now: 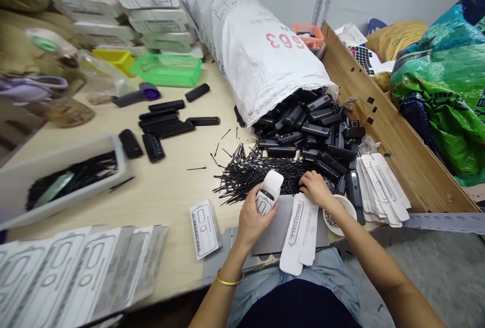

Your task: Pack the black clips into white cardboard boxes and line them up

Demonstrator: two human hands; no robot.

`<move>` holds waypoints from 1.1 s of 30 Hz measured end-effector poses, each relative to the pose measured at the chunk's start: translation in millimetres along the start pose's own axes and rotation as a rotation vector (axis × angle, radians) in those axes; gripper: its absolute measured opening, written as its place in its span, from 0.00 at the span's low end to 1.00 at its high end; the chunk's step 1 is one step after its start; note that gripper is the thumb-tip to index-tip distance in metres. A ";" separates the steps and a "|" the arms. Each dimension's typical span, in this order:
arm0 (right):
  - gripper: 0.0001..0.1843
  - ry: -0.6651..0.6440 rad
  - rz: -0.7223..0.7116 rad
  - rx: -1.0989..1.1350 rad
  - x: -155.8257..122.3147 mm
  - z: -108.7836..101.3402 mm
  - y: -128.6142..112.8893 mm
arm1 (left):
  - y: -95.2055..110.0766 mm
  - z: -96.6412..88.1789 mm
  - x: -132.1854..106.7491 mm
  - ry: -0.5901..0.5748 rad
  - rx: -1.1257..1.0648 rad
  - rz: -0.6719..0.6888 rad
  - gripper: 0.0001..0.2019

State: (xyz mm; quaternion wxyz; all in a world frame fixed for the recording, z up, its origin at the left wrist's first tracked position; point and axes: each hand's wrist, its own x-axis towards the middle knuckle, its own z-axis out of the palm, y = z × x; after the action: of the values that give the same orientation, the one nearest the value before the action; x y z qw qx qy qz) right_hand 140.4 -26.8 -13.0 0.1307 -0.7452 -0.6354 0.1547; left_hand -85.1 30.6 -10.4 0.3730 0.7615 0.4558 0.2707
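My left hand [253,219] is wrapped round a small white printed box [269,192] with its top flap open, held upright over a grey mat [273,227] at the table's front edge. My right hand [315,188] rests with curled fingers on a heap of thin black sticks [252,171], beside black plastic parts [314,131] spilling from a white sack [261,50]. What its fingers hold, if anything, is hidden. Flat unfolded white boxes [301,234] lie under my right forearm, hanging over the edge. A small white bowl [338,214] of tiny metal pieces sits by my right wrist.
A fan of flat white boxes [382,189] lies at the right, against a wooden board [382,115]. More flat boxes [76,267] cover the front left. A white tray [56,179] of black sticks, loose black parts [166,121], a green basket [166,69] and stacked cartons [147,9] stand further left.
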 end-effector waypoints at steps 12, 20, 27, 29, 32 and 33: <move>0.07 0.124 0.021 0.079 -6.0 14.7 23.4 | 17.4 22.8 3.3 0.009 0.033 0.177 0.31; 0.12 0.477 0.121 0.722 -8.5 -23.5 19.9 | 11.5 28.8 6.5 0.007 0.310 0.197 0.32; 0.13 0.688 0.281 1.161 -6.8 -30.6 -11.3 | 19.2 34.4 6.8 -0.029 0.285 0.179 0.33; 0.11 0.678 0.236 1.160 -10.3 -28.6 -26.5 | 21.6 35.2 5.5 -0.037 0.236 0.187 0.33; 0.07 0.565 0.145 0.978 -19.5 -24.9 -42.3 | 24.9 34.8 2.0 -0.042 0.217 0.224 0.33; 0.07 0.521 0.123 0.938 -22.7 -24.0 -44.6 | 25.6 34.4 0.8 -0.043 0.224 0.238 0.34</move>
State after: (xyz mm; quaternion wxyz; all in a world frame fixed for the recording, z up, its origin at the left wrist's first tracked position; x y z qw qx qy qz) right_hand 106.2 -42.1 27.9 0.5935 -0.6562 -0.3999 0.2391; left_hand -46.2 12.3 -9.3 0.2609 0.8525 0.3816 0.2441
